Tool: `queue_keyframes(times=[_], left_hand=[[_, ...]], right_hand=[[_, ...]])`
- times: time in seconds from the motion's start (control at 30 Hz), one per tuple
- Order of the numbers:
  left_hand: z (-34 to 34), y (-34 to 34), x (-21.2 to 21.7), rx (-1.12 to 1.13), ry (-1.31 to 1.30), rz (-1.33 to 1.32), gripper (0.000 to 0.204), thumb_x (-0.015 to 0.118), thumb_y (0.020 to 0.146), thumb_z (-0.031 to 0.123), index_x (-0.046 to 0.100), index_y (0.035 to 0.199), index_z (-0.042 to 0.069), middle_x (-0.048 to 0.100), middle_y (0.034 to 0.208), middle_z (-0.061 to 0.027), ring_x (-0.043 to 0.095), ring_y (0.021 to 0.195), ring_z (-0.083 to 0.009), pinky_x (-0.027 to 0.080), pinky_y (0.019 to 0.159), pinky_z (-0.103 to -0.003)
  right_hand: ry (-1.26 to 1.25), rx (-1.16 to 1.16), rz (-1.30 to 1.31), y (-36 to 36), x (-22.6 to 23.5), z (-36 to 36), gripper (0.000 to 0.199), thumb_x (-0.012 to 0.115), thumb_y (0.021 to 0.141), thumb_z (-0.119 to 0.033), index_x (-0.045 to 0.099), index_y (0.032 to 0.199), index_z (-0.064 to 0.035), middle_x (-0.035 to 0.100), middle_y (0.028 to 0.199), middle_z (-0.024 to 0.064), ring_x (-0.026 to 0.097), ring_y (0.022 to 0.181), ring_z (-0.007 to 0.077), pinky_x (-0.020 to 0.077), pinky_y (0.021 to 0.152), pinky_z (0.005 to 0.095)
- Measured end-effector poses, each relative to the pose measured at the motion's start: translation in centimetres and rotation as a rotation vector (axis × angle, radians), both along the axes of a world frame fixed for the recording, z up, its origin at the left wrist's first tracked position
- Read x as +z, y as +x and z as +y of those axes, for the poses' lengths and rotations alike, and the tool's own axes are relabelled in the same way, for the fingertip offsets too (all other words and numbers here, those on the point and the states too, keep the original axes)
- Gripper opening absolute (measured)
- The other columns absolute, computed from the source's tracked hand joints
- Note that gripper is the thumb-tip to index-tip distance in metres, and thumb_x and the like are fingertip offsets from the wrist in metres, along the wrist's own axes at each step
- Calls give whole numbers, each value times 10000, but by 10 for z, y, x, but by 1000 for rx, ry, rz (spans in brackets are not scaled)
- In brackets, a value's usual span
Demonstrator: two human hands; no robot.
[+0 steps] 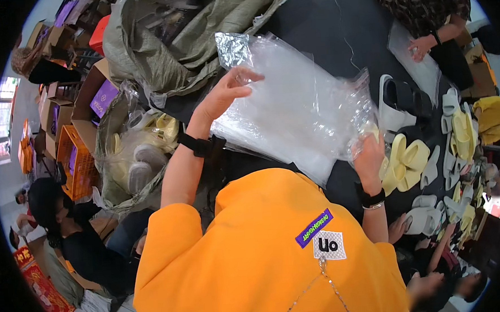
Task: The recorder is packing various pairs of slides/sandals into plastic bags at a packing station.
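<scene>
Bags point(286, 97), one stack: left hand point(229, 92) wide over it, right hand point(369, 156) gripping crumpled plastic point(355, 129).

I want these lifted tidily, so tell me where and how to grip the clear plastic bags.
Probably pinch the clear plastic bags along their near edge, coming from the orange top's side: they lie flat in layers, and that long edge is exposed.

Bags point(293, 108) are lying on table point(311, 23); slippers point(395, 162) are sitting right of them; sack point(134, 54) is resting beyond, left.
</scene>
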State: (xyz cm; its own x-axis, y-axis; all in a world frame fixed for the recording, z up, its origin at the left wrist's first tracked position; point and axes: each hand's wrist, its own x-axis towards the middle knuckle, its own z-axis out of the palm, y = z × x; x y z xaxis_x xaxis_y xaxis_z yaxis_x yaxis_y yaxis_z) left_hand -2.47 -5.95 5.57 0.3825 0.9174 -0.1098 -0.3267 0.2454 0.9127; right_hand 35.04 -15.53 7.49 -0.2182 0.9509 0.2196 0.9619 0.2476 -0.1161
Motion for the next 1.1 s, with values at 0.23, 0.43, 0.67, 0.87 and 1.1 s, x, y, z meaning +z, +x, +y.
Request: queue_keyframes(times=[0.23,0.43,0.67,0.87,1.1], left_hand=[[31,0,-23,271,-18,316,159,646,794,159,576,896,58,528,710,26,494,629,-73,410,579,-221],[45,-29,-57,411,-71,520,254,663,779,144,552,972,21,506,666,21,455,557,-64,342,492,-211],[17,-37,-63,376,-349,313,549,635,781,95,374,1263,71,557,868,-55,566,693,-141,437,599,-262],[-5,-17,-44,98,-325,361,824,545,724,-41,124,1403,158,543,992,-136,597,761,-199,471,627,-291],[72,-34,4,-37,259,1059,789,419,650,-98,296,1370,200,514,669,-48,503,603,-131,412,540,-274]], right_hand=[[-6,-23,215,4,-9,-8,281,677,648,-152,536,856,-27,572,847,109,545,848,313,312,980,475],[-154,-18,240,0,-44,-26,292,678,704,-225,551,898,-48,581,861,99,550,870,290,288,977,478],[-278,-365,462,25,-50,-17,275,650,747,-207,547,913,-13,571,842,146,542,814,304,417,768,391],[-187,-373,782,46,-35,-11,245,648,765,-140,541,929,7,558,816,91,526,744,185,417,682,295],[-157,-362,1250,79,1,-8,211,621,795,-50,528,982,-17,578,889,17,529,796,97,425,729,225]])
